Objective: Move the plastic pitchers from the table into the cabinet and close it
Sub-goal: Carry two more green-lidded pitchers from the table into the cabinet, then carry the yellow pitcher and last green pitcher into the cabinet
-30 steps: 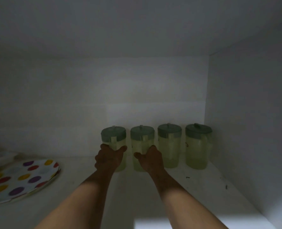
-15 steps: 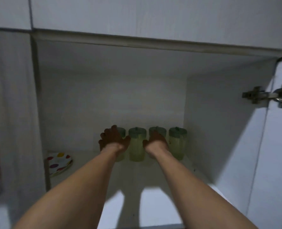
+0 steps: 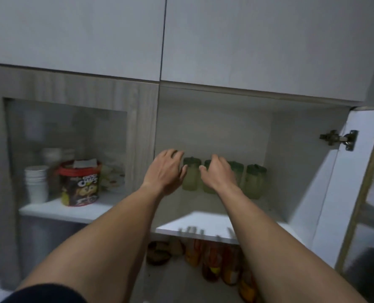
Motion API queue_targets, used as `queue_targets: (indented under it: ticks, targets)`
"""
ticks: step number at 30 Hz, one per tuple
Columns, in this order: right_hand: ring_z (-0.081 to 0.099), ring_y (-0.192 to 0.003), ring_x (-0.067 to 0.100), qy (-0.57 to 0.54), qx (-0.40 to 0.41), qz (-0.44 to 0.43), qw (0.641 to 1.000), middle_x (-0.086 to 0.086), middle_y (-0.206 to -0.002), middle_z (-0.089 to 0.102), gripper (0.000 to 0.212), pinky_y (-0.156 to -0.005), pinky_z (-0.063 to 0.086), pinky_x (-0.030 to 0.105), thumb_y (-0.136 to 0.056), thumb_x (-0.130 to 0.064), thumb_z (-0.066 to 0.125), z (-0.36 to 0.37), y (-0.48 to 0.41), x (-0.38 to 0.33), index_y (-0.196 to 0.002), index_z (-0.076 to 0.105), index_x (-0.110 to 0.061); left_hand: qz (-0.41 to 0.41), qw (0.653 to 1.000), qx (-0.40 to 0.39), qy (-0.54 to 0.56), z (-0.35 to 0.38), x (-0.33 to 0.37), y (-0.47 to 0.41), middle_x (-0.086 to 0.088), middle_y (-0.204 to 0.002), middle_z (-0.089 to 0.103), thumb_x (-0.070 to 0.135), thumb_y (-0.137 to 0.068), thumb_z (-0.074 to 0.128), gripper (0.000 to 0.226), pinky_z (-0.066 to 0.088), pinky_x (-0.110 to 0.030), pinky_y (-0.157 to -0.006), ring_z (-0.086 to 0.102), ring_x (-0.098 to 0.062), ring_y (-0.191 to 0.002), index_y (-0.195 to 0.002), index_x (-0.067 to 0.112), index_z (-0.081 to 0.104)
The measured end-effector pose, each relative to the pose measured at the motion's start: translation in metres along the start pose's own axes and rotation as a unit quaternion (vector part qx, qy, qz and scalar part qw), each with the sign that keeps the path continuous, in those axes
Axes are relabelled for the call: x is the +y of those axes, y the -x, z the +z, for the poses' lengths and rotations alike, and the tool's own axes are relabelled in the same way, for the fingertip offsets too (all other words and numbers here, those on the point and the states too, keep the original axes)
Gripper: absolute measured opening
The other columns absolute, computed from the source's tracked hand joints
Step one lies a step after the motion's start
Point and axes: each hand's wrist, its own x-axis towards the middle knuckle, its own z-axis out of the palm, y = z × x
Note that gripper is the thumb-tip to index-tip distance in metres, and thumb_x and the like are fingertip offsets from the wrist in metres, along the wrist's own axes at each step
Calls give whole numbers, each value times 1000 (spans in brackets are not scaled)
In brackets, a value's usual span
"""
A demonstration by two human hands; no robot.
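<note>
So four pale-green plastic pitchers with dark green lids (image 3: 224,179) stand in a row at the back of the white cabinet shelf (image 3: 205,224). Left grip (image 3: 165,171) and right grip (image 3: 217,174) open, empty. Only the cabinet door (image 3: 326,193) left to close.

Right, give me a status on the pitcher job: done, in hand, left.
Done: the pitchers stand in a row at the back of the cabinet shelf. In hand: nothing; the left hand and right hand are open and empty in front of them. Left: the cabinet door on the right is wide open and needs closing.
</note>
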Motion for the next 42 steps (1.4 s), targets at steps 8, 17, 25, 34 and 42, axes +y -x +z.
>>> queue_targets:
  ticks: [8,17,25,34,42]
  targets:
    - [15,-151,32,-33,-58,-128,989,13,-159,29,71,-118,16,62,-96,-50,47,8,116,-99,-154,25,-15,-164,979,-24,-120,-115,-64,160,-16,-159,29,50,-97,33,65,20,-48,-119,23,-32,-147,-151,15,31]
    - [13,-151,34,-130,-152,-251,947,14,-161,24,73,-118,15,61,-95,-50,50,42,267,-261,-154,24,-17,-331,913,-41,-233,-251,-123,355,-15,-162,17,50,-99,28,63,11,-52,-120,9,-34,-151,-154,20,22]
    - [14,-150,32,-192,-226,-325,898,13,-160,26,71,-118,18,59,-96,-49,48,82,406,-395,-154,23,-16,-450,849,-60,-270,-348,-179,524,-12,-163,14,50,-100,27,62,8,-51,-121,3,-31,-151,-154,22,22]
    - [23,-144,31,-240,-309,-382,838,13,-152,35,66,-115,25,54,-96,-48,48,132,559,-510,-150,30,-16,-566,766,-38,-303,-423,-219,682,-16,-155,33,44,-95,47,56,23,-52,-116,26,-36,-144,-144,19,42]
    - [16,-149,31,-236,-424,-422,766,15,-157,27,68,-117,22,54,-96,-41,52,206,668,-551,-153,24,-15,-688,664,61,-287,-423,-239,790,-21,-139,45,37,-85,67,61,39,-54,-100,42,-42,-126,-135,7,46]
